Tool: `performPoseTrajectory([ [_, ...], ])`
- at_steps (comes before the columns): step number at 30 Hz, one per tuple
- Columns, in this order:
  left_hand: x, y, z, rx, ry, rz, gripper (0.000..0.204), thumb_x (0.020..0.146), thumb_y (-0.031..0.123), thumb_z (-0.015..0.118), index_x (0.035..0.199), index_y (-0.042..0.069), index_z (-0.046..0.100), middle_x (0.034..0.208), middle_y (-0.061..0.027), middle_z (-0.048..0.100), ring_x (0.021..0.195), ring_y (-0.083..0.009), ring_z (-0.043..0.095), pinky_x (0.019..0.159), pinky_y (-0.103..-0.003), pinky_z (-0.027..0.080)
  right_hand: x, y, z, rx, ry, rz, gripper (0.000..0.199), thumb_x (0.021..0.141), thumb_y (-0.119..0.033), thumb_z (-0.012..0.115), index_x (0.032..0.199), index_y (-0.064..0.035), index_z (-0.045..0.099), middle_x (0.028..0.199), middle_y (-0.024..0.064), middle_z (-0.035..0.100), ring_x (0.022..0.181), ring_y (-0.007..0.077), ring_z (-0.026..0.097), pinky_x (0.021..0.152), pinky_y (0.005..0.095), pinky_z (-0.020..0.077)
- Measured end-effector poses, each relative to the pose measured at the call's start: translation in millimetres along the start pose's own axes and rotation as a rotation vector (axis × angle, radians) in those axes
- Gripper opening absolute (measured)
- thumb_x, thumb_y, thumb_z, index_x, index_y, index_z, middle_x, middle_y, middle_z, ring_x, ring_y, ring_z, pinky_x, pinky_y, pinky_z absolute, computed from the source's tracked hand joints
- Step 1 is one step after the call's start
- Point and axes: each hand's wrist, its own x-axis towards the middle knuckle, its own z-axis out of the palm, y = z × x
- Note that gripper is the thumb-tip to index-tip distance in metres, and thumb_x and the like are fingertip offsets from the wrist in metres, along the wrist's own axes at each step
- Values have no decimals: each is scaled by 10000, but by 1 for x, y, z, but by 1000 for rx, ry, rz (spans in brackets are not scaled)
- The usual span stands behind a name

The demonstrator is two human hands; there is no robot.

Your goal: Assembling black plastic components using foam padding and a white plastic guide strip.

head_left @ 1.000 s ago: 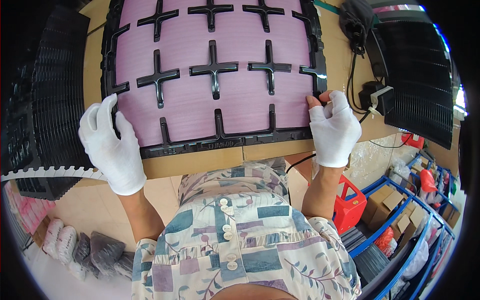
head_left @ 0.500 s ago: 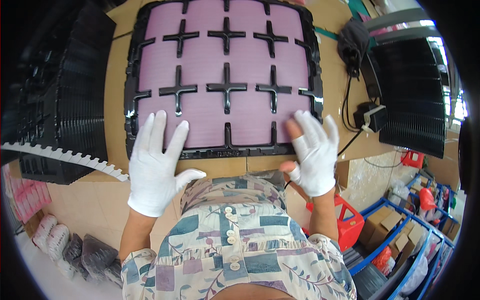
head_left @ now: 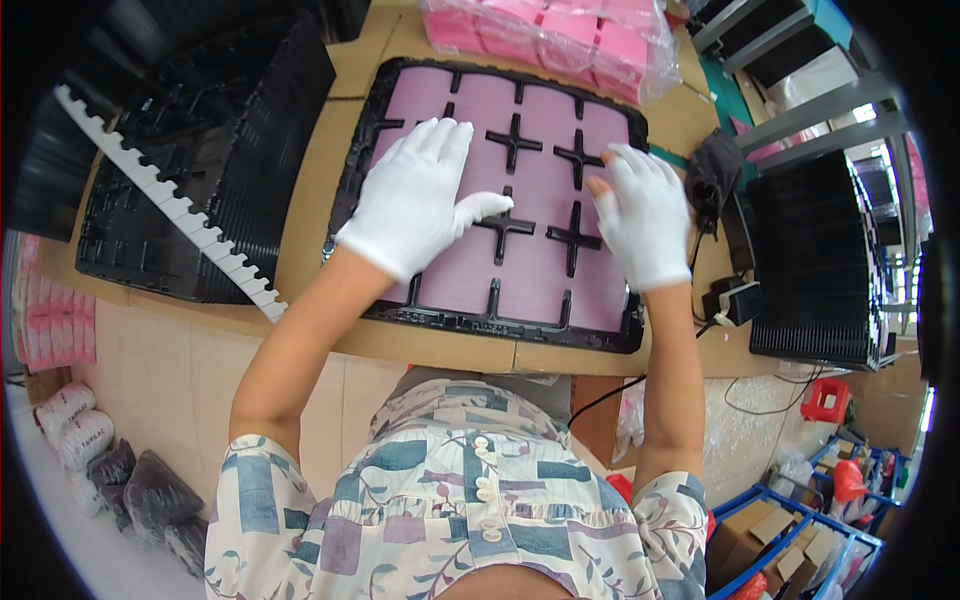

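1. A person in a patterned short-sleeved shirt point(head_left: 450, 510) is leaning over a tan cardboard-topped workbench point(head_left: 300, 200), both forearms reaching away from the body.
2. The left hand point(head_left: 415, 195), in a white cotton glove, is lying flat with fingers spread wide, gripping nothing, palm pressing on the near-left part of a black moulded plastic tray point(head_left: 490, 315) filled with pale pink sheets point(head_left: 540, 275).
3. The right hand point(head_left: 640, 215), also in a white glove, is resting open and flat on the right part of the same tray, holding nothing.
4. The tray is lying directly under both palms, its long axis running left to right between them and stretching beyond the fingertips. Both hands are touching it; the left is covering more of it.
5. Black cross-shaped dividers point(head_left: 510, 140) are standing up between the two hands.
6. Left of the left hand, a stack of empty black trays point(head_left: 200, 150) is sitting with a white notched strip point(head_left: 170, 195) lying across it.
7. Right of the right hand, a dark ribbed stack point(head_left: 815, 260) is standing.
8. Beyond the fingertips, wrapped pink packs point(head_left: 560, 30) are being cut off by the picture's edge.
9. The sheets beneath the palms are hidden.
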Motion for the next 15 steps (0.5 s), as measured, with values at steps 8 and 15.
performPoseTrajectory([
  [8,34,-53,46,168,-86,-29,821,925,606,531,1383,-71,452,1391,-248,515,1350,-365,443,1143,-462,311,8,46,75,-187,-70,158,521,938,-470,566,1201,-28,644,1265,126,631,1232,282,545,1078,474,347],
  [15,42,-83,46,255,-143,-196,763,957,660,389,1396,47,502,1436,-163,508,1365,-301,433,1167,-544,205,15,45,81,-312,-85,239,654,927,-590,508,1270,-48,633,1404,130,533,1370,352,396,1124,534,273],
])
